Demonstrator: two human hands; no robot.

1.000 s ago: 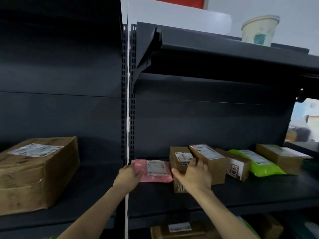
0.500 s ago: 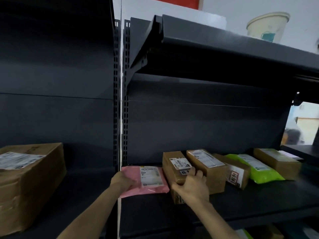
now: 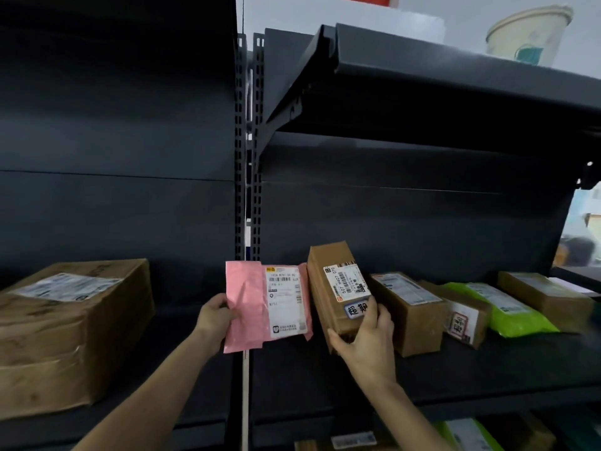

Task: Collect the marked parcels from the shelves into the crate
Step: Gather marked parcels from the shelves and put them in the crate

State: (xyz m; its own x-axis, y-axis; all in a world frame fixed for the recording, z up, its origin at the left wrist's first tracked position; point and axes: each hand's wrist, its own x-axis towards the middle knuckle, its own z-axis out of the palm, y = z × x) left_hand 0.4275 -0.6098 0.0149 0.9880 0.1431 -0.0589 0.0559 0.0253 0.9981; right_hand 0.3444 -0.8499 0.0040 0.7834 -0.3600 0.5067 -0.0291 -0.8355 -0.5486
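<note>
My left hand (image 3: 217, 317) grips the left edge of a pink mailer bag (image 3: 247, 307) and holds it up off the dark shelf (image 3: 487, 369), its white label facing me. My right hand (image 3: 364, 340) holds the near end of a small brown box (image 3: 328, 281), tilted up so that its shipping label and a blue-edged sticker with handwritten characters show. To the right on the shelf lie another brown box (image 3: 406, 307), a box with a red-marked sticker (image 3: 465, 317), a green bag (image 3: 507, 310) and a further brown box (image 3: 543, 294). No crate is in view.
A large brown carton (image 3: 68, 327) sits on the left shelf bay. A slotted upright (image 3: 247, 157) divides the two bays. An upper shelf (image 3: 455, 73) overhangs the right bay, with a paper tub (image 3: 527, 34) on top. More parcels lie on the shelf below.
Both hands lifted their parcels off the shelf and tilted them toward me. The pink bag and the small brown box now stand up with their labels showing.
</note>
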